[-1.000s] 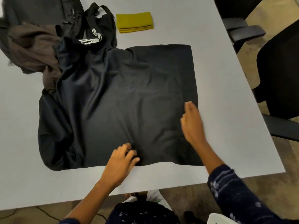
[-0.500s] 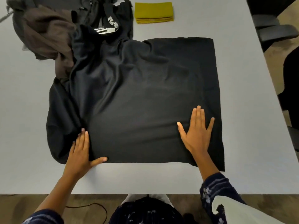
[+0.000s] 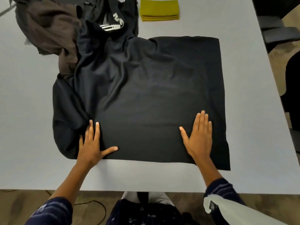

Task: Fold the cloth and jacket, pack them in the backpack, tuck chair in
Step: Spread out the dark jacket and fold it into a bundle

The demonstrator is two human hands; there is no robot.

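A large black cloth (image 3: pixel 154 95) lies spread across the white table (image 3: pixel 251 111), flat on its right side and bunched on its left. My left hand (image 3: pixel 92 143) rests flat on its near left part, fingers spread. My right hand (image 3: pixel 199 137) lies flat on its near right part, palm down. A brown jacket (image 3: pixel 50 28) is heaped at the far left. A black backpack (image 3: pixel 112 15) with white markings sits behind the cloth, partly under it.
A folded yellow cloth (image 3: pixel 159 10) lies at the far edge of the table. Black office chairs (image 3: pixel 279 30) stand along the right side. The table's near edge runs just in front of my body, with a cable on the floor below.
Both hands went from pinching and pushing the cloth's near edge to lying flat on it, the left hand moving left. The cloth's near part looks smoother.
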